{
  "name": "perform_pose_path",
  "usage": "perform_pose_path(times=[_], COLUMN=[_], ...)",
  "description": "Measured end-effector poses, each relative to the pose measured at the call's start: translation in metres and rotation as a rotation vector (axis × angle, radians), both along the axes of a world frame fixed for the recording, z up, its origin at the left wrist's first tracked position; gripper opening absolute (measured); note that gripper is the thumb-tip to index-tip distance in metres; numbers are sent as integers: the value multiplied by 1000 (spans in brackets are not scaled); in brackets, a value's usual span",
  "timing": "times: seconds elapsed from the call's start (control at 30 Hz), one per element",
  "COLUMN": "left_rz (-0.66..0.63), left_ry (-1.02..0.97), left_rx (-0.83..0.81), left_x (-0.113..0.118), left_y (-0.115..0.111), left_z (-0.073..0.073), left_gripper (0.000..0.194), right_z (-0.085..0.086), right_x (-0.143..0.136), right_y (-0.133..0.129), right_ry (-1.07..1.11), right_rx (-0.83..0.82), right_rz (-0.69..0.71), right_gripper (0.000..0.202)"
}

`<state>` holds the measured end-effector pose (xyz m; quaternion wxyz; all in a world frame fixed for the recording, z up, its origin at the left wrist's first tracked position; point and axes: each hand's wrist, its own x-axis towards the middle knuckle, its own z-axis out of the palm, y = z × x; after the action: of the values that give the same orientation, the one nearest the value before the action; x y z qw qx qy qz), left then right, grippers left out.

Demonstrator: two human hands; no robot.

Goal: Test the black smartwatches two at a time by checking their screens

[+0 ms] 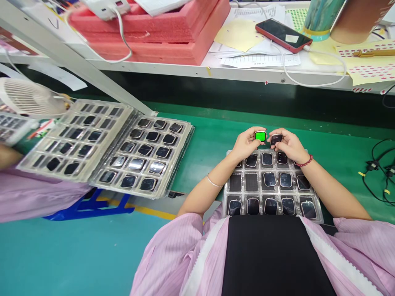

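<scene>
Between the thumb and fingers of my left hand [246,144] is a smartwatch with a lit green screen [261,136]. A second smartwatch, its screen dark [276,139], is pinched in my right hand [290,144]. The two watches are close together but apart, above the far edge of a clear plastic tray [226,187]. Rows of strapless watches, such as a dark one [269,179], lie in the tray's pockets. Two pockets at the left of the middle row hold no watch, and one of them shows a dark lining [251,182]. My forearms hide parts of the tray's sides.
Stacked trays of watches [145,150] stand left on the green bench [206,135], beside another tray stack [77,137]. A co-worker's sleeve [40,191] and a fan [32,96] are farther left. Black cables [375,164] lie right. The shelf above holds red foam [160,41] and a phone [283,35].
</scene>
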<state>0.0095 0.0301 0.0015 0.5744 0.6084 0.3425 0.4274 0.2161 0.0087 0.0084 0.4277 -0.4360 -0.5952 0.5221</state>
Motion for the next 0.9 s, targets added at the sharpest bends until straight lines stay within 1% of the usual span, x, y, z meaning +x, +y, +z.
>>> perform_pose_path(times=[0.07, 0.23, 0.4, 0.57, 0.63, 0.7, 0.77, 0.83, 0.9], left_rz=[9, 13, 70, 56, 59, 72, 69, 52, 36], left_ry=[-23, -1, 44, 12, 16, 44, 58, 44, 22], left_rx=[29, -4, 44, 10, 15, 30, 24, -1, -24], left_x=[1, 1, 2, 1, 1, 1, 1, 1, 0], left_y=[1, 2, 2, 1, 0, 0, 0, 0, 0], left_z=[-3, -6, -5, -3, -1, -1, -1, -2, -3], left_gripper=[43, 35, 43, 32, 32, 39, 50, 63, 71], right_z=[-1, -3, -4, -6, -6, -7, -8, -8, -9], right_x=[0, 1, 1, 1, 1, 1, 1, 2, 2], right_y=[0, 0, 0, 0, 1, 1, 1, 1, 1], right_ry=[7, 23, 27, 15, 8, 13, 21, 21, 22], right_rx=[2, 6, 6, 17, 13, 14, 19, 23, 26], right_rz=[5, 19, 23, 29, 31, 36, 39, 34, 27], right_gripper=[39, 41, 44, 41, 41, 44, 47, 51, 56])
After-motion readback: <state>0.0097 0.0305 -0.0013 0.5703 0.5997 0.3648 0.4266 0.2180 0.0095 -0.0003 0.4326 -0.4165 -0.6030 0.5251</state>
